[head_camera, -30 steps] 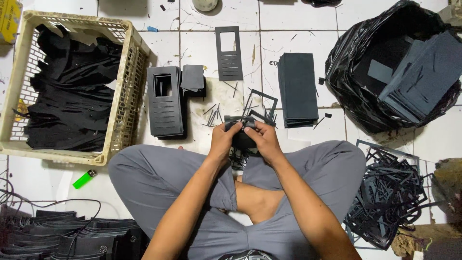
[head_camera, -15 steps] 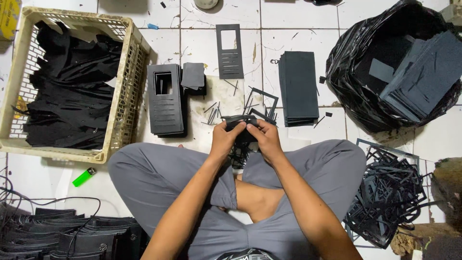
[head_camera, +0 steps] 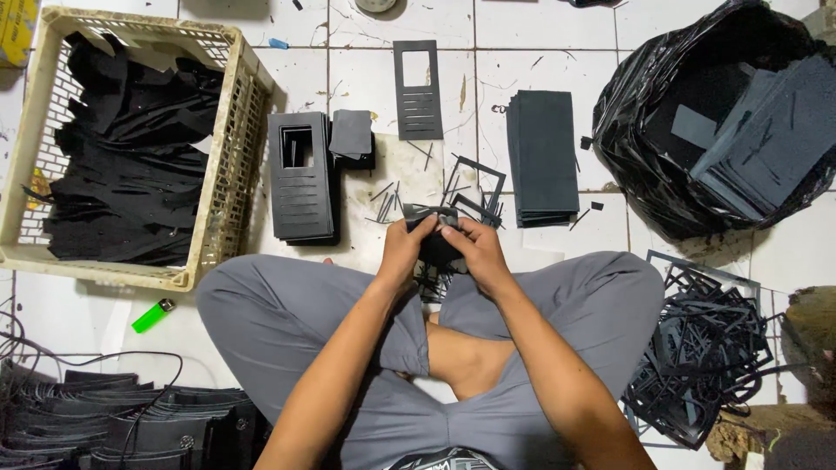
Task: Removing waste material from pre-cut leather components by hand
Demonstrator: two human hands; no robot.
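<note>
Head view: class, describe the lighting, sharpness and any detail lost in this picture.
Head view: even overhead light, soft shadows; sharp overall; glare on the black plastic bag; black piece between left hand and right hand lacks detail.

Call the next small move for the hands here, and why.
Probably pull the loose strips out of the black sheet: both the left hand and right hand pinch it over the lap, and offcut strips already lie on the floor tiles just ahead.
</note>
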